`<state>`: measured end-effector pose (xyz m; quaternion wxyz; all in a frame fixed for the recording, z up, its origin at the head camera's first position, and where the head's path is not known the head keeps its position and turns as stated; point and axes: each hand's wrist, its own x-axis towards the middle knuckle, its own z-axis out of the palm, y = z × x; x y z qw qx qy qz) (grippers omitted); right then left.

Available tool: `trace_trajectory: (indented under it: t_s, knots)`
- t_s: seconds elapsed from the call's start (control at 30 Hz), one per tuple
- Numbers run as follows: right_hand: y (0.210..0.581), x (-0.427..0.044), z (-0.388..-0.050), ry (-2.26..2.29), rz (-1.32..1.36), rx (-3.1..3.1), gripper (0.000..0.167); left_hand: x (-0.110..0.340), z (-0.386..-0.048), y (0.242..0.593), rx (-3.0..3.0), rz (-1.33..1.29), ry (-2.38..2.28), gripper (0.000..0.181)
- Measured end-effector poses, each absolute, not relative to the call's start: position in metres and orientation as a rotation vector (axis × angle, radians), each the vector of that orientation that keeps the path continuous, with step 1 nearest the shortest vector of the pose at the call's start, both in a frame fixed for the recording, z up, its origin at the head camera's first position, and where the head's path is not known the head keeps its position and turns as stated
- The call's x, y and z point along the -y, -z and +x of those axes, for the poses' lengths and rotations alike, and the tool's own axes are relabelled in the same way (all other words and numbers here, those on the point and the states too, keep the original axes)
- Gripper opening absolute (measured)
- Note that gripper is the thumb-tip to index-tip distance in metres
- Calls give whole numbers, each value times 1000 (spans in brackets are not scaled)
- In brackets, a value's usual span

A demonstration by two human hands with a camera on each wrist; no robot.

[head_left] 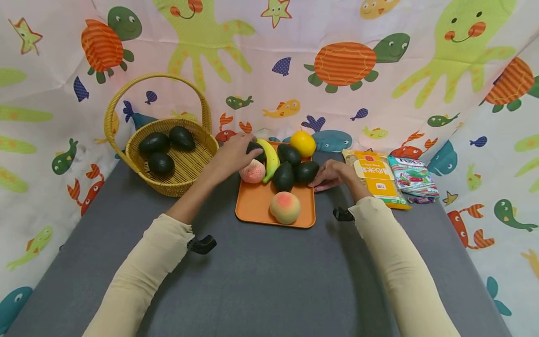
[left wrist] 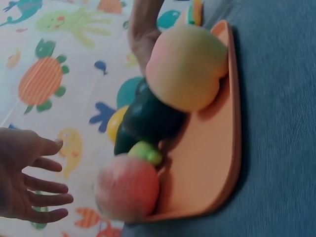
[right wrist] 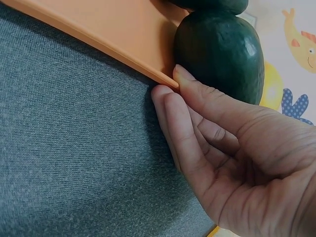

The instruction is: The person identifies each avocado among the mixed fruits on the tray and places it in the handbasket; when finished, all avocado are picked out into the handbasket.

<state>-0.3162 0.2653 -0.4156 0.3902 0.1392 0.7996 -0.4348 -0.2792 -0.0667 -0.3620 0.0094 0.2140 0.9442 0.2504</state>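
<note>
My right hand [head_left: 334, 174] pinches the right edge of an orange tray [head_left: 254, 206] between thumb and fingers, close beside an avocado [right wrist: 219, 57]. Above the tray's far left corner is my left hand [head_left: 233, 153], near another avocado [head_left: 257, 152]. In the left wrist view that hand's fingers are spread and hold nothing. The tray also carries a pinkish peach [head_left: 252, 172], a banana [head_left: 271, 164], more avocados [head_left: 283, 179], a yellow-orange round fruit [head_left: 302, 142] at the back and a larger peach [head_left: 285, 207] in front.
A yellow wicker basket [head_left: 181, 188] with a tall handle and three avocados [head_left: 161, 164] stands at the back left. At the right lie a yellow packet [head_left: 375, 175], a blue-green packet [head_left: 412, 175] and a small purple wrapper [head_left: 421, 200]. A patterned cloth [head_left: 269, 56] hangs behind the grey table [head_left: 269, 281].
</note>
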Motion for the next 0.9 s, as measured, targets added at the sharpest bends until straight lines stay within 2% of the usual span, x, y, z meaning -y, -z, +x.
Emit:
trace_trajectory:
  t_s: [0.37,0.7,0.9]
  knots:
    - [417,-265,-317,1111,359,-2028,22,19,-290,378,-2758,929,-601,60]
    - [417,-264,-317,1093,378,-2022,29,-4,-290,390,-2731,952,-344,72]
    - [414,-262,-316,1087,388,-2016,24,-7,-288,397,-2778,962,-280,76]
